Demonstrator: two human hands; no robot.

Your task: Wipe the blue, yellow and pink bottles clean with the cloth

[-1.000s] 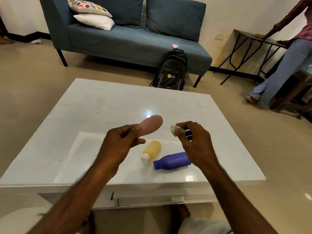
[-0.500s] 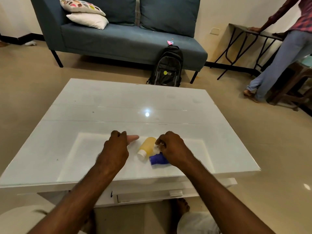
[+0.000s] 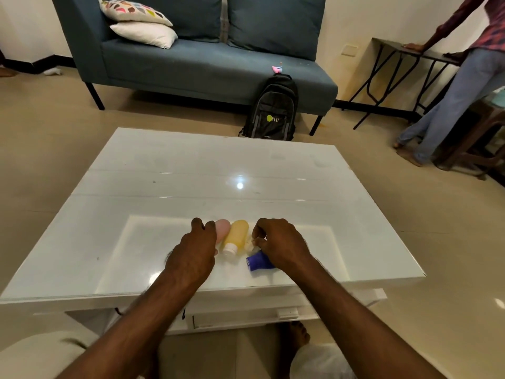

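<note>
Our left hand [image 3: 195,248] lies knuckles-up on the white tabletop [image 3: 191,176], fingers curled down onto the pink bottle [image 3: 222,228]; it covers the bottle's near part, so only the rounded far end shows. We cannot tell whether the hand grips the bottle or just presses on it. Our right hand [image 3: 278,243] is closed, fingertips pinching a small white cloth [image 3: 250,243], of which only a scrap shows betw. thumb and fingers. The cloth sits just beside the cap end of the yellow bottle [image 3: 237,233].

Bottles, left to right: pink, yellow, blue. The pink and yellow ones lie side by side, touching or nearly so, long axes running away from us; the yellow one's white cap points toward us. The blue bottle [image 3: 258,262] lies on its side under the right hand, angled across, w/ one end poking out toward the left; the rest is hidden by the hand. All three sit in the near-centre part of the tabletop.

Bkgd: blue sofa [image 3: 207,67] w/ two cushions, black backpack [image 3: 273,110] leaning on its front, another person [image 3: 464,77] standing at far right by a side table.
</note>
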